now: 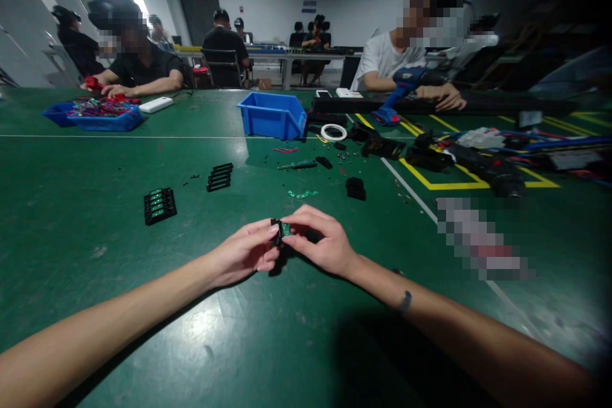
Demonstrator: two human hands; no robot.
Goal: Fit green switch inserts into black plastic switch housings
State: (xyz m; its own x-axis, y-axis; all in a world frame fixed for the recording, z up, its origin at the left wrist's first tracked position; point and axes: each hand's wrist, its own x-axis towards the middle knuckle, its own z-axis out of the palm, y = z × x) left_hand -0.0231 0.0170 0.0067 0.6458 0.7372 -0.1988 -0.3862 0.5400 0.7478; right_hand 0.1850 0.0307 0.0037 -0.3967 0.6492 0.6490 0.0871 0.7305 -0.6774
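Between finger and thumb, my left hand (248, 248) grips a small black plastic housing (276, 233). My right hand (327, 242) pinches a little green circuit board (285, 229) against the housing's right side; whether it is seated inside I cannot tell. Beyond the hands lies a short row of green circuit boards (303, 194). To the left is a group of black housings with green boards (160, 205) set side by side. Several black strip-like parts (220, 177) lie a little farther back. Black plastic pieces (355, 189) are stacked right of the loose boards.
A screwdriver (299, 166), a white tape ring (333, 132) and a blue bin (272, 116) stand farther back. A blue power drill (399, 95) and a black power tool (488, 169) lie right. Co-workers sit across the green table (119, 331); blue trays (108, 120) hold red parts.
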